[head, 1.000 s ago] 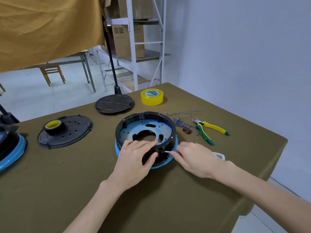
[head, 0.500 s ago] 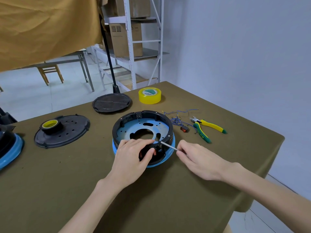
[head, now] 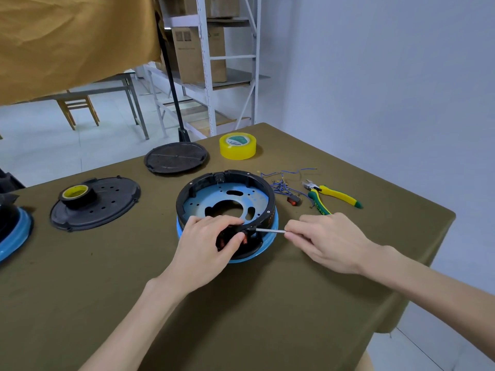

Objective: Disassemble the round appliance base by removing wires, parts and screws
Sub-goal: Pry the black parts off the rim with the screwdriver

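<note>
The round appliance base [head: 227,194], a black ring over a blue plate and blue rim, sits mid-table. My left hand [head: 206,245] grips its near edge, fingers curled over a black part with red-brown pieces [head: 245,238]. My right hand [head: 326,239] holds a thin metal screwdriver shaft [head: 270,230] whose tip meets the ring's near side. The handle is hidden in my palm. Cut blue wires [head: 284,183] and a small red switch [head: 294,201] lie to the right of the base.
Yellow-green pliers [head: 332,198] lie at right. A yellow tape roll [head: 237,145] and a black round lid [head: 175,158] sit behind. A black perforated cover carrying a small tape roll [head: 93,202] is at left. Another blue-rimmed base [head: 13,234] is at the far left edge.
My right hand drew back to the right, baring more of the screwdriver shaft, which now lies more level. My left hand stayed on the base's near edge.
</note>
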